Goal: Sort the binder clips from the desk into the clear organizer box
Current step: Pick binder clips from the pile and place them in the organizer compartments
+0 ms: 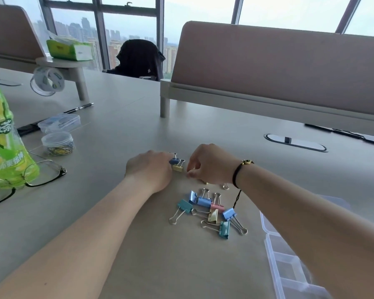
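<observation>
Several coloured binder clips [212, 210] lie in a loose pile on the desk, in blue, teal, pink and yellow. Beyond the pile, my left hand [149, 169] is curled, its fingers closed on a dark blue clip [174, 161]. A yellow clip [178, 167] sits between both hands, touching my left fingers. My right hand [212, 164] is curled beside it, thumb and forefinger pinched; another clip's wire handle [225, 186] peeks out under it. The clear organizer box [289, 266], with divided compartments, lies at the lower right, partly under my right forearm.
At the left stand a green tea bottle [2, 134], glasses [30, 175], a round tub of paper clips [57, 143], a small clear case [59, 123] and a pen [78, 108]. A desk divider [279, 72] rises behind; a cable port [295, 142] lies right.
</observation>
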A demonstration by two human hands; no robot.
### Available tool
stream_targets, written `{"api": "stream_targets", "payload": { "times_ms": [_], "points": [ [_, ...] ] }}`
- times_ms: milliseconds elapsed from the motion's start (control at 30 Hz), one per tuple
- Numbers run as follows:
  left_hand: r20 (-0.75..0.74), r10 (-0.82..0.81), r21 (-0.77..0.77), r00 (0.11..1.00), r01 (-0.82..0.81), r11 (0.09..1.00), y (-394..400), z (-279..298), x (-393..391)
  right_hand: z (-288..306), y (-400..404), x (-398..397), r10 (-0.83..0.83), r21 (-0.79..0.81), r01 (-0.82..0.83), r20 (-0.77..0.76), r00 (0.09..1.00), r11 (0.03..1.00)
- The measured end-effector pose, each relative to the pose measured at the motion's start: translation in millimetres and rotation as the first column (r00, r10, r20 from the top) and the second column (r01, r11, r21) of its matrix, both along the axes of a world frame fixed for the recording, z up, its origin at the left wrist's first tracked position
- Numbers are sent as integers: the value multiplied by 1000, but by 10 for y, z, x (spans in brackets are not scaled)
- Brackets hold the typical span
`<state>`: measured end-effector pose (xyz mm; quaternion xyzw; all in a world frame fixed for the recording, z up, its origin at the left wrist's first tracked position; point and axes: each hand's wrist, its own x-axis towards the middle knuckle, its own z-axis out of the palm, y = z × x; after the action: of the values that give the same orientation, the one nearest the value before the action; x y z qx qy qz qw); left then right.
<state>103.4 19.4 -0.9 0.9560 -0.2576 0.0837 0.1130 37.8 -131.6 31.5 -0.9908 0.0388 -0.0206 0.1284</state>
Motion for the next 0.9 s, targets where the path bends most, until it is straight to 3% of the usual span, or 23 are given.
{"api": "stream_targets", "payload": {
  "times_ms": [100,233,300,367,467,533,667,800,900],
  "points": [
    [-11,-59,6,998,59,998,43,21,-72,10,24,-84,69,-106,-71,-19,997,992],
    [-66,-137,-229,988,119,966,130,-23,-152,27,18,-242,133,-145,-139,-49,990,980],
    [-144,-181,-375,973,116,920,147,-18,-142,54,-34,-303,113,0,-113,-20,993,994],
    [-211,-228,-570,950,69,819,111,10,-161,98,-113,-324,17,273,-28,43,999,962],
    [-438,-379,-836,815,-215,505,39,98,-247,206,-175,-341,-109,591,22,112,988,807],
    [-568,-530,-823,630,-413,390,-7,180,-323,258,-169,-335,-93,647,-30,154,984,762],
    [-646,-690,-721,327,-559,410,-69,242,-453,277,-63,-339,2,582,-101,169,986,807],
    [-620,-744,-687,249,-631,361,-43,238,-435,297,-74,-414,68,568,-132,133,989,812],
    [-603,-758,-651,247,-701,290,-2,241,-363,371,-314,-427,-58,607,-55,166,984,793]
  ]
}}
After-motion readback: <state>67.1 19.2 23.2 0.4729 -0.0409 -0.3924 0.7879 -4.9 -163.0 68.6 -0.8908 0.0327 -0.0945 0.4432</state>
